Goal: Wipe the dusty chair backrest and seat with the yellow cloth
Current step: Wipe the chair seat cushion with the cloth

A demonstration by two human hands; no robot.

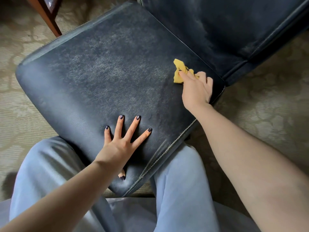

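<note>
A dark blue leather chair fills the view. Its seat [103,77] is filmed with grey dust, thickest across the middle. The backrest [217,27] rises at the upper right, also streaked with dust. My right hand [197,89] is closed on a crumpled yellow cloth [179,69] and presses it on the seat near the back right corner, close to the joint with the backrest. My left hand [123,141] lies flat on the seat's front edge, fingers spread wide, holding nothing.
My legs in light blue trousers [180,190] stand against the seat's front edge. A patterned beige carpet [260,114] surrounds the chair. A brown wooden furniture leg [48,15] stands at the upper left.
</note>
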